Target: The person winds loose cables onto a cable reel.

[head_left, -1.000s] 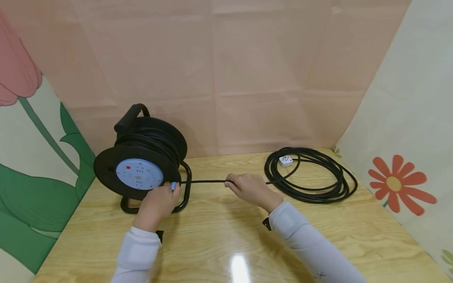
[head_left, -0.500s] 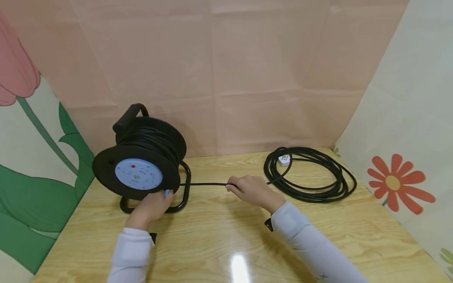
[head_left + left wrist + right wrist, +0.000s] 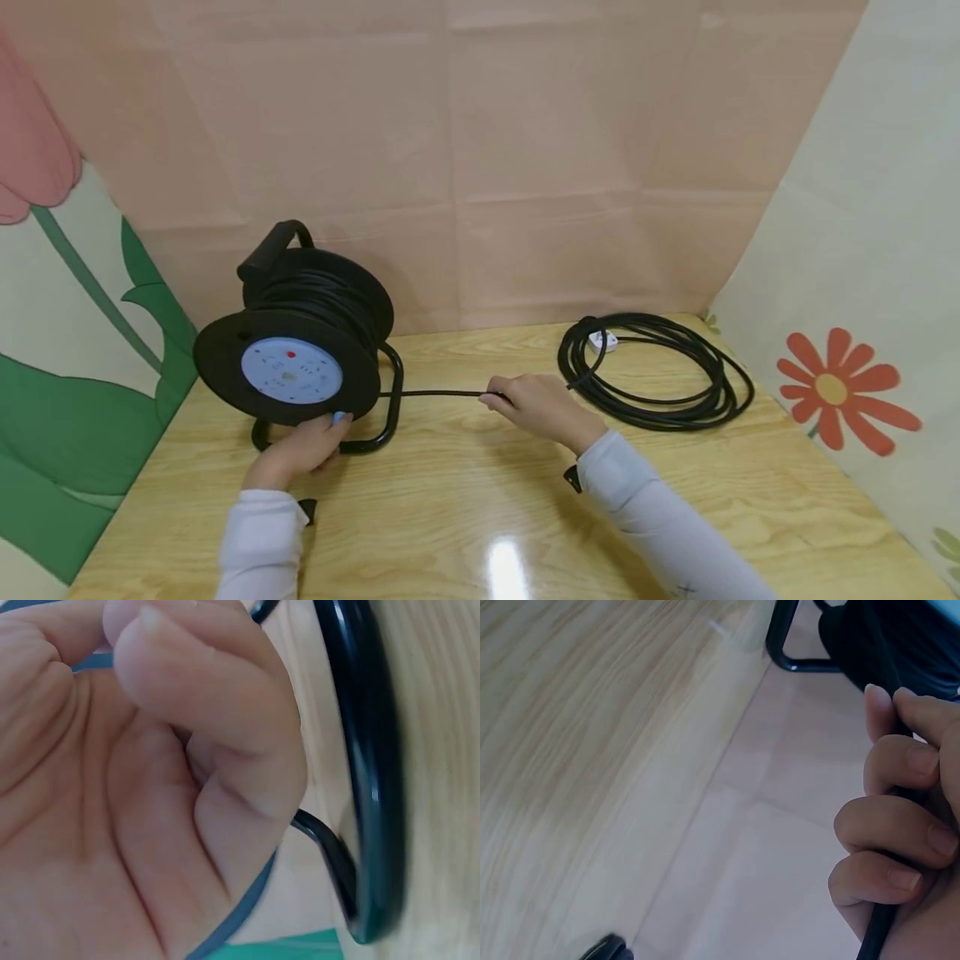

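On the left of the table stands a black cable reel [image 3: 322, 283] with a pale blue socket face [image 3: 292, 371] and a red dot on it. My left hand [image 3: 303, 450] is at the lower edge of its front disc, fingers curled round a small blue knob [image 3: 339, 417]; in the left wrist view the curled fingers [image 3: 217, 697] mostly hide the knob. My right hand [image 3: 543, 408] grips the black cable [image 3: 435, 392], which runs from the reel through the fist. In the right wrist view the fingers [image 3: 885, 829] wrap round the cable.
To the right lies a loose coil of the same cable [image 3: 675, 425], with a white plug [image 3: 602, 342] inside its left side. The reel's black tube stand [image 3: 393, 408] rests on the wooden table [image 3: 435, 517]. Behind rises a pinkish backdrop [image 3: 525, 150].
My left hand has moved down and left with the knob, and the disc has turned clockwise, its red dot shifting right. The right hand has stayed nearly in place; the cable near the plug has shifted left.
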The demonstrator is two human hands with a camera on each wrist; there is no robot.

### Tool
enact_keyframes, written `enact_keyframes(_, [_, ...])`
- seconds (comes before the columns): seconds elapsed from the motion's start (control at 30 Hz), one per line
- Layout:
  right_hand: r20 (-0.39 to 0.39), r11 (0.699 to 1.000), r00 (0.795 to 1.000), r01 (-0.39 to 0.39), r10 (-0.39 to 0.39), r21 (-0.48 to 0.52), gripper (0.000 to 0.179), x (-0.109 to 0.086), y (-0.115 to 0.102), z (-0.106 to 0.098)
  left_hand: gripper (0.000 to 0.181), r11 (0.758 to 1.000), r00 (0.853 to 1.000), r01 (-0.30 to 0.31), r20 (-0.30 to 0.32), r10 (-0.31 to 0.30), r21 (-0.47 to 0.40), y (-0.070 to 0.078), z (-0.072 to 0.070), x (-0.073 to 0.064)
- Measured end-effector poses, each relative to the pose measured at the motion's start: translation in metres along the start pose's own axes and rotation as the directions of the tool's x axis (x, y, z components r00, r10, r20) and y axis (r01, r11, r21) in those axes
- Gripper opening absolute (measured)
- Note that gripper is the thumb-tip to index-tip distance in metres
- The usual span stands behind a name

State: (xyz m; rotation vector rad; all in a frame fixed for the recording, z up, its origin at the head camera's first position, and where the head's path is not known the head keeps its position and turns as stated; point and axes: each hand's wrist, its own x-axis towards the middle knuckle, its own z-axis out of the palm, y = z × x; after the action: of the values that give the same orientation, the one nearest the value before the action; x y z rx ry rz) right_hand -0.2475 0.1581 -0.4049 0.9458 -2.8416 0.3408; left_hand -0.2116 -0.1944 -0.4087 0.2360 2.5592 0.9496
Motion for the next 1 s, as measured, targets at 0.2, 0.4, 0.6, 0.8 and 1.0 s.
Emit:
enact_keyframes(0.2, [-0.013,1.000,1.000,0.020,-0.020,0.012,0.023,-0.004,0.005,0.001,0.047,0.978,1.000,-0.008,0.022,0.013,-0.210,-0.014,-0.007,-0.007])
enact_keyframes(0.4, [-0.017,0.999,0.999,0.041,-0.041,-0.011,0.024,-0.002,0.001,0.004,0.052,0.960,1.000,0.002,0.023,0.005,-0.279,-0.028,-0.008,-0.007])
enact_keyframes(0.6, [-0.056,0.997,0.996,0.072,-0.074,-0.035,0.026,0.004,-0.003,0.003,0.057,0.960,1.000,-0.004,-0.030,-0.005,-0.281,-0.044,-0.012,-0.006])
enact_keyframes(0.8, [-0.102,0.993,0.990,0.085,-0.093,-0.079,0.028,0.005,-0.004,0.001,0.059,0.966,0.989,0.025,-0.134,-0.061,-0.258,-0.061,-0.021,-0.011])
enact_keyframes(1.0, [-0.111,0.989,0.984,0.129,-0.137,-0.073,0.029,0.003,-0.003,0.001,0.063,0.984,0.964,0.096,-0.234,-0.129,-0.147,-0.072,-0.029,-0.016])
